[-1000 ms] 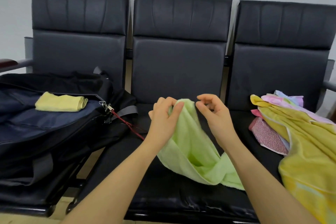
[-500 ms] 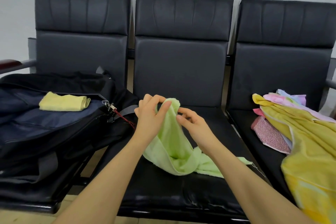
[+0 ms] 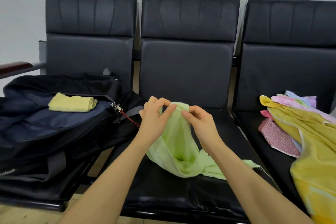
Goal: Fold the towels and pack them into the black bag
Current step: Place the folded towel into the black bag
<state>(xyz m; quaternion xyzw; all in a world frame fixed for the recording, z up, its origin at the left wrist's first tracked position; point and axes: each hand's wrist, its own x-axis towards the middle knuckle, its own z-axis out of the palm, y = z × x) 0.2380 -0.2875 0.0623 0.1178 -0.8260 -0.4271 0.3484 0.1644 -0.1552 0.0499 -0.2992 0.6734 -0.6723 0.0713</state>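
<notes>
Change: since a second ago the two hands have drawn together at the centre of the frame; they were a little apart on the green towel's top edge and now nearly touch; the towel's hanging loop has narrowed and more of it lies on the seat
Meaning: in my judgement the corners or edge are being matched for a first fold; the fold itself is not yet made
Left hand (image 3: 154, 114): fingers curled, pinching the top edge of the green towel (image 3: 177, 151) from the left side
Right hand (image 3: 200, 123): fingertips pinching the same edge from the right, just beside the left hand
Green towel: centre of the frame, lifted at the top, its lower part bunched on the middle seat (image 3: 181, 196); a loose thread trails at its right end
Black bag (image 3: 54, 142): left of the frame, lying open on the left seat; one folded yellow towel (image 3: 72, 103) rests on its dark blue inside, upper left of centre; nothing else visible inside
Waiting pile (image 3: 300, 132): right edge of the frame, on the right seat; a large yellow towel over pink, patterned and pale blue ones, all unfolded
Progress: judged early; one towel packed, one in hand, several left
</notes>
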